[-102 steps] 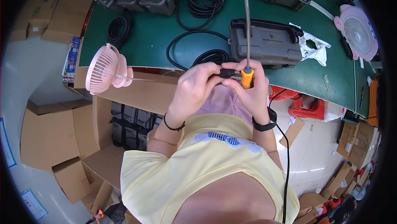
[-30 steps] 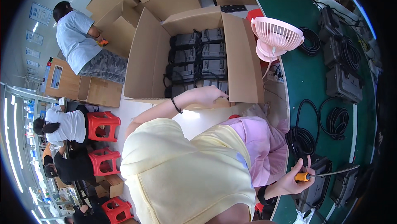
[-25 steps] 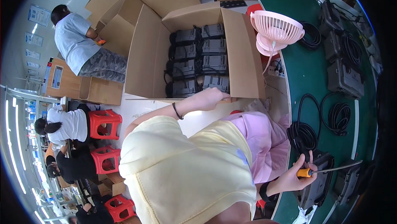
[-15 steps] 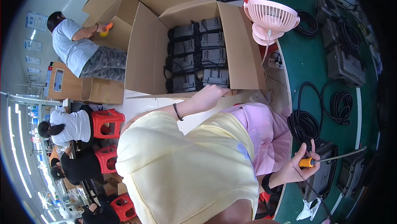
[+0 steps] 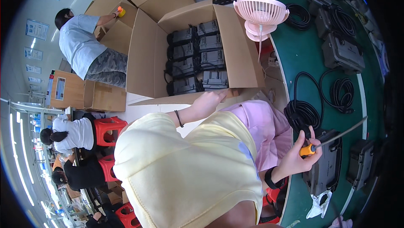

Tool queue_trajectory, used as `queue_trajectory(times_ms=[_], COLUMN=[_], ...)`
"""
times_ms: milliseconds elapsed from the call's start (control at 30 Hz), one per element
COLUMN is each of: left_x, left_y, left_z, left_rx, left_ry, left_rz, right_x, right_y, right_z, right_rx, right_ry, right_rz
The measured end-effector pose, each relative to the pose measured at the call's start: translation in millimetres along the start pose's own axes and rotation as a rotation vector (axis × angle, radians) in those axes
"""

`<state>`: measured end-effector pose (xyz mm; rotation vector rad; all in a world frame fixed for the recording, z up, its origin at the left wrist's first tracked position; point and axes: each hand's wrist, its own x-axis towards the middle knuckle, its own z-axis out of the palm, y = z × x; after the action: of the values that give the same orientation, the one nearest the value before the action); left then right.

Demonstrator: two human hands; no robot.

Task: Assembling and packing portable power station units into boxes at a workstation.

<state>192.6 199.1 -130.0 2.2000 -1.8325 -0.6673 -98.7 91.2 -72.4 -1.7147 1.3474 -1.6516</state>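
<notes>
My right hand [image 5: 299,154] is closed round the orange handle of a screwdriver [image 5: 306,150]. Its long metal shaft points up and right, over a dark grey plastic case [image 5: 324,173] on the bench. A thick coil of black cable [image 5: 301,116] lies just beyond my fingers. My left hand [image 5: 207,104] is at the near edge of an open cardboard box [image 5: 145,55], its fingers bent over the cardboard flap [image 5: 172,100]; the fingertips are partly hidden. Inside the box sit several grey cases [image 5: 214,79] with black cables, in two columns.
On the green bench [image 5: 301,66] are a pink fan [image 5: 261,12], more cases [image 5: 343,53], cable coils [image 5: 341,93] and a white cloth-like piece [image 5: 318,205]. At left a person [image 5: 84,45] holds an orange-and-yellow tool [image 5: 121,11] at another box. Red stools [image 5: 110,130] and seated people are lower left.
The whole view has shifted slightly. My right hand still holds the screwdriver, and the thin cable below that hand no longer shows clearly. The person at left has raised the orange-and-yellow tool.
</notes>
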Motion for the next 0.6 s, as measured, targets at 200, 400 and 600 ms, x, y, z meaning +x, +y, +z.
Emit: queue_trajectory(times_ms=[200, 400, 600], left_x=[-20.6, -27.7, -19.7], left_y=[6.7, 15.9, 17.5], left_z=[37.7, 41.2, 33.6], left_rx=[0.103, 0.083, 0.003], left_ry=[0.028, 0.101, 0.044], left_rz=[-0.027, 0.018, -0.077], right_x=[5.7, 9.3, 11.9], right_y=[-1.4, -6.4, -3.3], right_z=[-3.6, -13.2, -18.0], right_rx=[-0.044, -0.03, 0.007], right_ry=[-0.035, -0.121, -0.152], right_rz=[-0.038, -0.018, -0.082])
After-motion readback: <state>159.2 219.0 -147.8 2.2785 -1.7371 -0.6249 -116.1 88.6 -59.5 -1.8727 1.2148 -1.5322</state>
